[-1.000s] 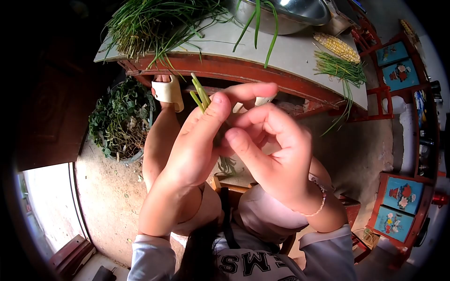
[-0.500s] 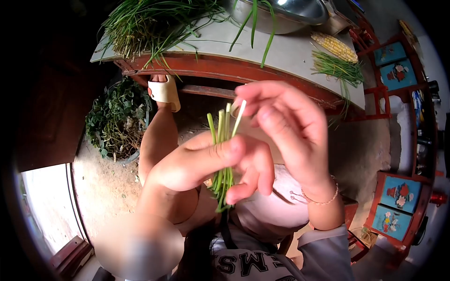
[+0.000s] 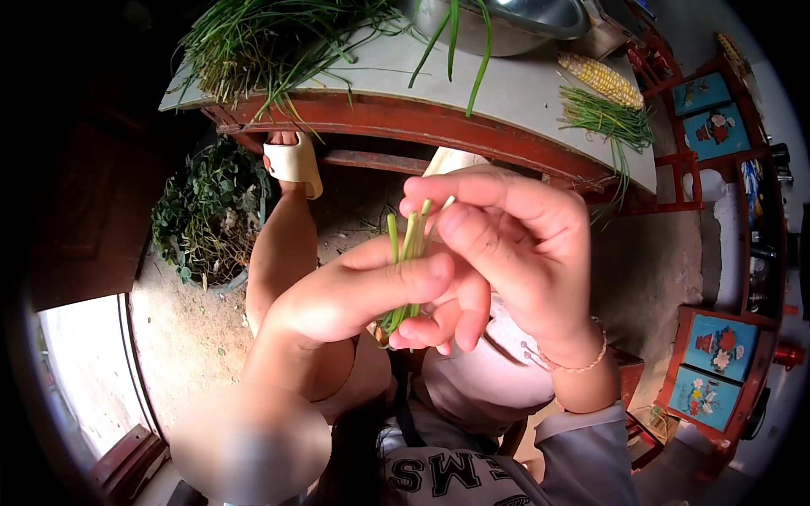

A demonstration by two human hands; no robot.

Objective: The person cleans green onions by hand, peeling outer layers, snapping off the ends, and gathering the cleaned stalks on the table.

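A small bunch of green stems [image 3: 410, 244] stands upright in my left hand [image 3: 380, 291], which is closed round it with the thumb across the front. The pale cut ends point up, and the green lower parts hang below the fingers. My right hand [image 3: 519, 244] is at the top of the bunch, its thumb and forefinger closed near the tip of one whitish stem. A bracelet is on the right wrist. Whether the right fingertips pinch that stem firmly is hard to see.
On the table [image 3: 523, 101] lie a large heap of green stalks [image 3: 245, 51], a metal basin [image 3: 515, 25], a corn cob [image 3: 601, 78] and a smaller bundle [image 3: 606, 116]. A tub of leafy plants [image 3: 211, 219] stands on the floor at the left.
The stems, mostly hidden behind my left hand earlier, now show upright in it. My right hand has moved from beside my left hand to the stem tops, its fingers closing in on them.
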